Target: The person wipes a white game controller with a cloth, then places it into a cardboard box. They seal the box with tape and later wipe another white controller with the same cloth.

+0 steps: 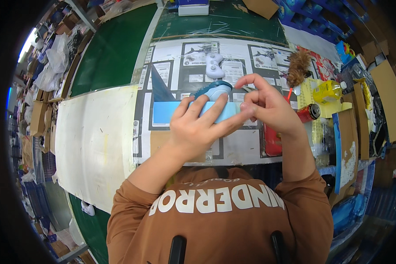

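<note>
A light blue carton (163, 112) is held level above the table, with my left hand (198, 125) spread over its near side and fingers on its upper edge. A dark blue flap (161, 87) stands up at its left end. Behind my left fingers shows a blue toy (214, 90), dark on top and paler below; its lower part is hidden. My right hand (270, 105) is at the carton's right end, thumb and fingers bent near my left hand's fingertip. Whether it grips anything is unclear. A pale game controller (214, 66) lies just beyond the toy.
Printed sheets (188, 79) cover the table. On the right are a brown duster (298, 67), a yellow liquid bottle (326, 92), a drink can (308, 113) and a red object (272, 142). A white board (92, 132) lies left. Thin strips (214, 29) are scattered at the back.
</note>
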Motion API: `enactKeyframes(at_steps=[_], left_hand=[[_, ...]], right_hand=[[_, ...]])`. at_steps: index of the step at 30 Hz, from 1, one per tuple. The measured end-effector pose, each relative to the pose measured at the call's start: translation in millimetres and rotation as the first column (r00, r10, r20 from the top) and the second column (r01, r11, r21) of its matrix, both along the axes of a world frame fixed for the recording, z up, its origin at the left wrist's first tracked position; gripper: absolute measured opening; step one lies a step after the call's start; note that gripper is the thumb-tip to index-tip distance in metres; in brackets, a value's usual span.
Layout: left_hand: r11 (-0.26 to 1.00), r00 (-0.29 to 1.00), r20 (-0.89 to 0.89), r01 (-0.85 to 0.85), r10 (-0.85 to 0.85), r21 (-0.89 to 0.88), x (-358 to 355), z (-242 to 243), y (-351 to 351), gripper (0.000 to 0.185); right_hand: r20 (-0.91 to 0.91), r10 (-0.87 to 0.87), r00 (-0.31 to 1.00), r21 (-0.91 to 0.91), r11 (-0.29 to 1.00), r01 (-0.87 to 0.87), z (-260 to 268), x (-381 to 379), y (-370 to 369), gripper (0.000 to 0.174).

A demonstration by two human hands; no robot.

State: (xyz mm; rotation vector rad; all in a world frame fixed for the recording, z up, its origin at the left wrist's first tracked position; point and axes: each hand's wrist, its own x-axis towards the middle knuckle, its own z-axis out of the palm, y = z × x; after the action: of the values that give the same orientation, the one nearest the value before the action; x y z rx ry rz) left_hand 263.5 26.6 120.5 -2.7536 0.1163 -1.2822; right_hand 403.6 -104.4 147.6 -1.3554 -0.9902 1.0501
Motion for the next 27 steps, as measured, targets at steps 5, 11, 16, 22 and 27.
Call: enactKeyframes(at_steps=[5,11,16,22,27], left_hand=[[0.999,0.999,-0.003,-0.045,0.045,0.019,2,-2,-5,0.029],[0.986,0.980,-0.112,-0.166,0.162,-0.025,5,1,-15,0.036],[0.987,0.980,-0.122,-0.160,0.157,-0.014,9,2,-14,0.036],[0.990,0.987,-0.084,-0.139,0.138,-0.010,15,1,-13,0.035],[0.990,0.986,-0.080,-0.142,0.143,0.021,13,-1,-10,0.036]], right_hand=[[-0.299,-0.071,0.952,-0.058,0.997,0.056,-51,10,3,0.021],[0.504,-0.687,0.524,0.130,0.660,0.740,-126,-1,-57,0.027],[0.717,-0.476,0.510,-0.233,0.526,0.818,-162,6,-160,0.024],[0.129,-0.774,0.620,-0.322,0.558,0.764,-173,-1,-168,0.021],[0.697,-0.528,0.486,-0.274,0.430,0.860,-141,-42,-171,0.013]])
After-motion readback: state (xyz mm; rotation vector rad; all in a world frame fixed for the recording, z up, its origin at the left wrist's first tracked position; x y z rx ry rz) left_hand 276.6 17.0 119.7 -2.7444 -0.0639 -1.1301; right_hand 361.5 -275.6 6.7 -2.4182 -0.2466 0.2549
